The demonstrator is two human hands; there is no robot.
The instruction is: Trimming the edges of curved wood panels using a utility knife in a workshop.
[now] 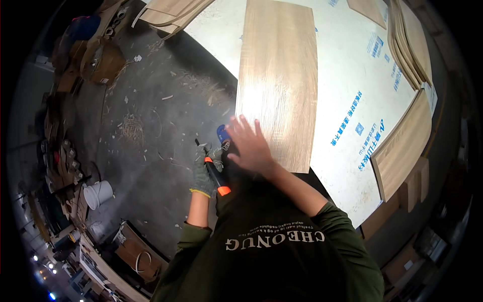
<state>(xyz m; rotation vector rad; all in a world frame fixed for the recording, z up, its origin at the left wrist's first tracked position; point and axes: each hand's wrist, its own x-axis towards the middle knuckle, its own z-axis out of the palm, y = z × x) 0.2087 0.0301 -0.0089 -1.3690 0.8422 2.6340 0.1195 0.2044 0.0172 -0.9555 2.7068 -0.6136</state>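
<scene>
The person's left hand (201,172), in a grey knit glove with a yellow cuff, was closed around a slim black-and-orange tool (216,174), above the dark grey floor (151,108). The bare right hand (250,146) had its fingers spread over the near left edge of a long, pale wood-grain board (279,65); I couldn't tell whether it touched. The board lay flat on a white, blue-printed sheet (337,65), left of a stack of wood-grain panels (400,45).
</scene>
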